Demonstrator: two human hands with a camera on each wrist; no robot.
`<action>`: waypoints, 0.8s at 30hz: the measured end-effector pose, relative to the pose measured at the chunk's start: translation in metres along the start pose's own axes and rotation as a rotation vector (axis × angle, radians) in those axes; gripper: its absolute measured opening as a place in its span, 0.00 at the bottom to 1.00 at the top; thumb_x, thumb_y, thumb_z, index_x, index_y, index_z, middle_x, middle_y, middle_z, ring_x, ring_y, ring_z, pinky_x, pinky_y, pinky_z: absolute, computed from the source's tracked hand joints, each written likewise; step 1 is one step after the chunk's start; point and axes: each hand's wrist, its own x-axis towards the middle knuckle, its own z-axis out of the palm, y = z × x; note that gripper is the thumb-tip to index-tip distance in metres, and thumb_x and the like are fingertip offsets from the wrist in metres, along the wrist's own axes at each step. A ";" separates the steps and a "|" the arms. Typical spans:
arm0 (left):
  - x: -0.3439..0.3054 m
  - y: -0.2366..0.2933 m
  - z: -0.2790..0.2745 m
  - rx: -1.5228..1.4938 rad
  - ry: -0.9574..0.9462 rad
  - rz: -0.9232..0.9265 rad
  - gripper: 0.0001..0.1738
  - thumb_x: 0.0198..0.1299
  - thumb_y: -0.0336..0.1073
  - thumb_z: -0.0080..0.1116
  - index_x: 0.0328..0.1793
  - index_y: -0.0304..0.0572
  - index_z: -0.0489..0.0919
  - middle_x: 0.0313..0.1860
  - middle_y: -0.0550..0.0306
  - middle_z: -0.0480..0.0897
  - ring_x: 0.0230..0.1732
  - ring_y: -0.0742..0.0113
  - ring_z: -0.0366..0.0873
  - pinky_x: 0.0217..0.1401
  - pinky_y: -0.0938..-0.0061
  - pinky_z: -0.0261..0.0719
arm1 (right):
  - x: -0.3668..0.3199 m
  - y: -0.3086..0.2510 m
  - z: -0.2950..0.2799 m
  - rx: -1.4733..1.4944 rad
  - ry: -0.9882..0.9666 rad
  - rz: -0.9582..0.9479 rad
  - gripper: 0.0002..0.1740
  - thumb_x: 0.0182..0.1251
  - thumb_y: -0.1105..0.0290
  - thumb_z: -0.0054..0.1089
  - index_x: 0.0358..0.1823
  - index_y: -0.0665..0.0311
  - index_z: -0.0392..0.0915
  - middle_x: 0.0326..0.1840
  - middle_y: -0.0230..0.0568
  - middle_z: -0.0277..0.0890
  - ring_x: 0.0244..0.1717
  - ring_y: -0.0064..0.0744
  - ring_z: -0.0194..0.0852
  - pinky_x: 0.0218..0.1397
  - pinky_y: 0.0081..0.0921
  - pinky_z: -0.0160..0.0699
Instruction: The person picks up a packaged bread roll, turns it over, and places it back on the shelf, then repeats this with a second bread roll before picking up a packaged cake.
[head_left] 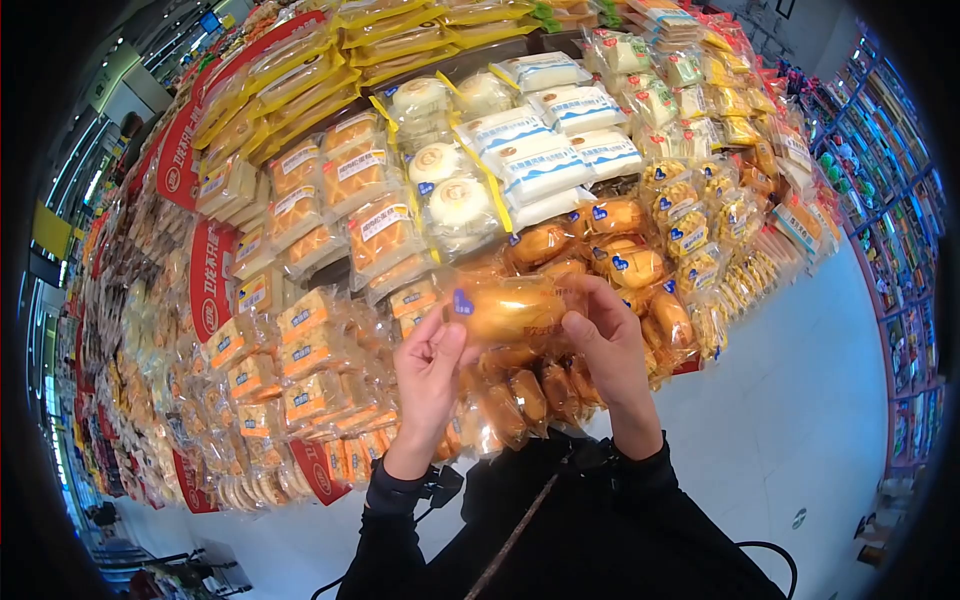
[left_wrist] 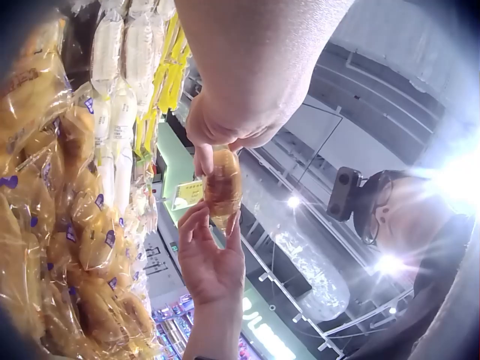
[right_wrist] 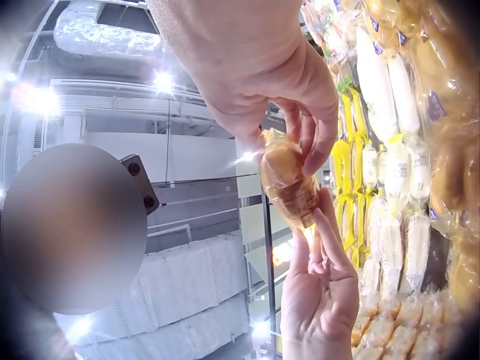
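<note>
A golden-brown bread roll in a clear wrapper (head_left: 515,308), with a blue heart label at its left end, is held up between both hands above the display. The left hand (head_left: 430,375) pinches its left end in the head view; the right hand (head_left: 612,350) grips the right end, thumb on the near side. In the left wrist view the roll (left_wrist: 223,187) hangs between the left hand (left_wrist: 244,112) above and the right hand (left_wrist: 214,266) below. The right wrist view has the roll (right_wrist: 286,176) between the right hand (right_wrist: 262,82) and the left hand (right_wrist: 321,300).
Similar wrapped rolls (head_left: 625,262) lie just beyond and below the hands. White packs with blue print (head_left: 540,165), round white buns (head_left: 458,205) and waffle-like cakes (head_left: 380,235) are stacked farther back. Shelves (head_left: 900,200) stand at the right, across a pale floor (head_left: 780,400).
</note>
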 end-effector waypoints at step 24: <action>0.000 -0.004 -0.010 -0.132 -0.178 -0.124 0.18 0.62 0.32 0.43 0.58 0.35 0.65 0.48 0.54 0.74 0.48 0.72 0.73 0.48 0.81 0.71 | 0.000 0.000 -0.004 -0.159 0.109 0.072 0.13 0.65 0.72 0.44 0.50 0.65 0.70 0.35 0.26 0.70 0.32 0.10 0.63 0.34 0.10 0.66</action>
